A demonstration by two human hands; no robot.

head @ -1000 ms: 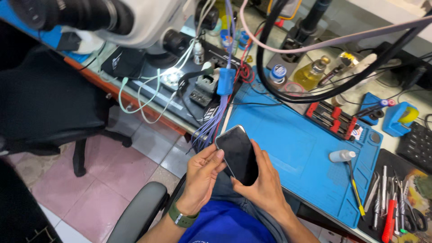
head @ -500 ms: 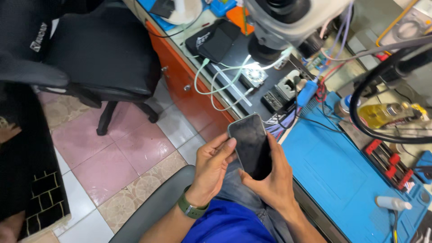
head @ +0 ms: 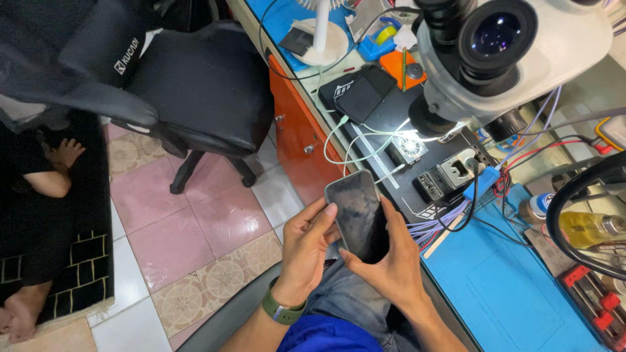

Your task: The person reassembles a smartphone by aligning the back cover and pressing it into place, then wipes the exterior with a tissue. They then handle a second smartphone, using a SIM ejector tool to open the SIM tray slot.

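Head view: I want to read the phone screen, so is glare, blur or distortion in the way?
Head view: the phone is sharp but dark, with faint reflections; the microscope looms large and soft; wide-angle bending at the edges; the lamp blows out the cables.

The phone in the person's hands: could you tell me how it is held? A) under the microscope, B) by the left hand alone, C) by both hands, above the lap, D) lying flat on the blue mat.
C: the left hand and right hand both grip the dark phone above the lap, off the blue mat.
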